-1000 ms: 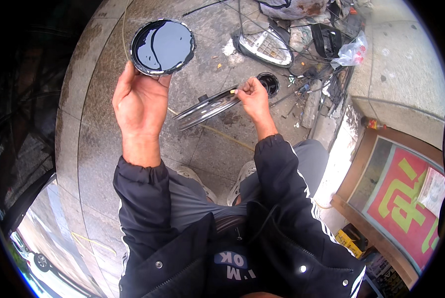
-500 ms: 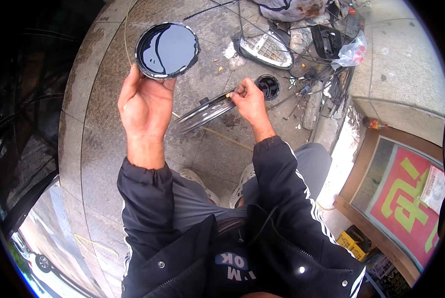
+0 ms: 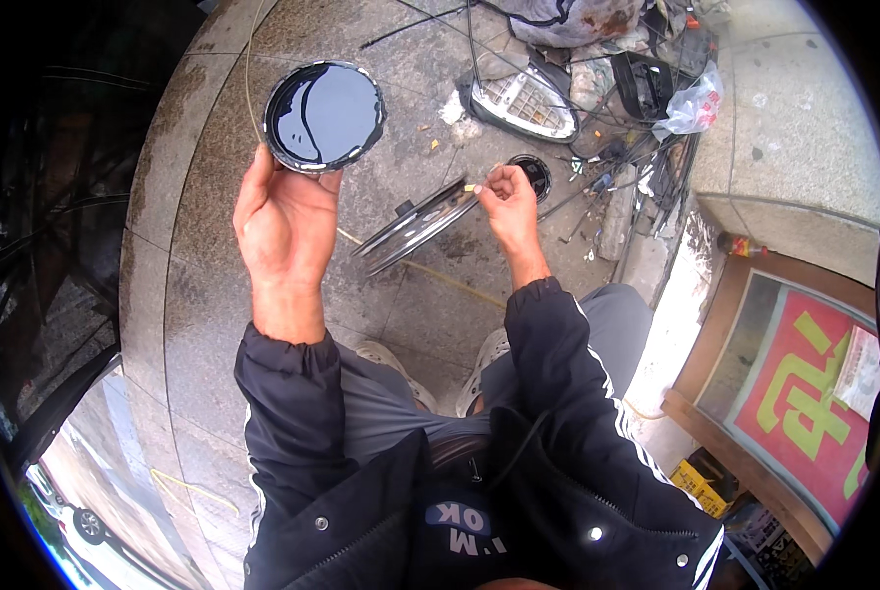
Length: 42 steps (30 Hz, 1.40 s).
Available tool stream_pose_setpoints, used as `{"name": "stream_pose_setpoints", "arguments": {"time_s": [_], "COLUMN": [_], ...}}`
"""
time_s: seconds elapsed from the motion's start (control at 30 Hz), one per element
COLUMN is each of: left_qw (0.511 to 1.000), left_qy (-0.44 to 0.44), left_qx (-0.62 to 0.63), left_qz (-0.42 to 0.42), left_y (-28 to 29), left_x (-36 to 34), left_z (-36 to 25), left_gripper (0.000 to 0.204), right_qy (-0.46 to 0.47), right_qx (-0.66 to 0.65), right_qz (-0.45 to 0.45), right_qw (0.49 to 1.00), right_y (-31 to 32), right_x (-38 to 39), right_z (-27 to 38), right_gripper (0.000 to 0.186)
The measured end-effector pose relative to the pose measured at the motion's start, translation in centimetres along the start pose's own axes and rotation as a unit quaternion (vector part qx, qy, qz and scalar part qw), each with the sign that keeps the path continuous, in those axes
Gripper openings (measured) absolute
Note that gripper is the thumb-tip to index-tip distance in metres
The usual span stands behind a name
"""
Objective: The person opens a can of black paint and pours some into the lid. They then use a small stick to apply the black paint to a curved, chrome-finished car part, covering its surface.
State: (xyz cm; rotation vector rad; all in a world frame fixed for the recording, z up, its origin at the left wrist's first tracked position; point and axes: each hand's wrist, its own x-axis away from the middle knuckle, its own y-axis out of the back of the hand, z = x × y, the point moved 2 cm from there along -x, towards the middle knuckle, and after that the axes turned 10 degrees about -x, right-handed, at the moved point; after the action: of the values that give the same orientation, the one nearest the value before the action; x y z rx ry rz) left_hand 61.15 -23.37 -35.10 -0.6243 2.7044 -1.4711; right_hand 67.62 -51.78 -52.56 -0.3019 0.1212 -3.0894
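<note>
My left hand (image 3: 288,231) is raised at the left, its fingers and thumb gripping the lower edge of a round black-rimmed disc (image 3: 334,113) with a glossy face. The face reflects pale sky and a dark curved line; pale chips show along the rim. In front of my knees, my right hand (image 3: 511,199) is closed in a pinch on a small yellow piece (image 3: 470,188). Just left of its fingertips is the upper end of a long, narrow, dark-edged piece with shiny strips (image 3: 415,226), slanting down to the left. What supports this piece I cannot tell.
Beyond my right hand sits a round black container (image 3: 531,175). Farther off lie a white grille-like panel (image 3: 527,103), a tangle of black cables (image 3: 671,177) and a plastic bag (image 3: 694,103). A wood-framed red sign (image 3: 794,393) leans at the right. A thin yellowish cord (image 3: 450,283) crosses the paving.
My right hand has shifted slightly right and down, and the yellow piece shows more clearly at its fingertips. The disc in my left hand sits slightly lower and farther left.
</note>
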Motion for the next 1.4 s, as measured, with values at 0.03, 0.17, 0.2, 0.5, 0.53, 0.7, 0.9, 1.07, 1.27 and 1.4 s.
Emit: {"name": "stream_pose_setpoints", "arguments": {"time_s": [0.03,0.17,0.2,0.5,0.53,0.7,0.9,1.07,1.27,1.4], "left_qw": [1.0,1.0,1.0,0.999,0.997,0.989,0.998,0.995,0.989,0.983], "left_qy": [-0.001,-0.003,-0.005,-0.033,-0.038,-0.012,0.042,0.089,0.132,0.158], "left_qx": [0.0,-0.004,-0.005,0.027,0.06,0.1,0.056,0.034,-0.059,-0.097], "left_qz": [-0.007,-0.015,-0.013,-0.001,0.02,0.106,-0.006,-0.027,0.014,-0.006], "left_y": [-0.1,-0.7,-0.8,-2.8,-2.7,-2.5,0.6,4.2,10.0,19.0], "left_x": [0.0,-0.4,-0.3,-2.1,-2.9,-4.5,-3.0,-3.8,-7.4,-9.2], "left_z": [0.0,0.3,0.3,0.1,-0.1,-1.3,1.3,2.8,0.9,-0.2], "left_gripper": [0.042,0.042,0.042,0.042,0.04,0.041,0.042,0.041,0.041,0.039], "right_qy": [0.011,0.07,0.077,0.065,0.057,0.011,0.024,0.015,0.047,0.043], "right_qx": [-0.016,0.112,0.127,0.171,0.167,0.145,0.16,0.12,0.034,0.039], "right_qz": [0.011,0.081,0.09,0.086,0.08,0.082,0.068,0.009,-0.009,0.003], "right_qw": [1.0,0.988,0.985,0.979,0.981,0.986,0.985,0.993,0.998,0.998], "right_y": [-0.6,-4.3,-5.4,-7.1,-7.2,-7.8,-7.9,-6.9,-6.7,-6.9], "right_x": [0.8,4.8,5.5,5.6,5.6,5.8,6.6,6.6,7.8,8.2], "right_z": [0.6,5.2,6.3,5.7,5.7,5.3,5.8,4.0,2.8,3.2], "right_gripper": [0.026,0.022,0.021,0.022,0.022,0.022,0.023,0.024,0.023,0.025]}}
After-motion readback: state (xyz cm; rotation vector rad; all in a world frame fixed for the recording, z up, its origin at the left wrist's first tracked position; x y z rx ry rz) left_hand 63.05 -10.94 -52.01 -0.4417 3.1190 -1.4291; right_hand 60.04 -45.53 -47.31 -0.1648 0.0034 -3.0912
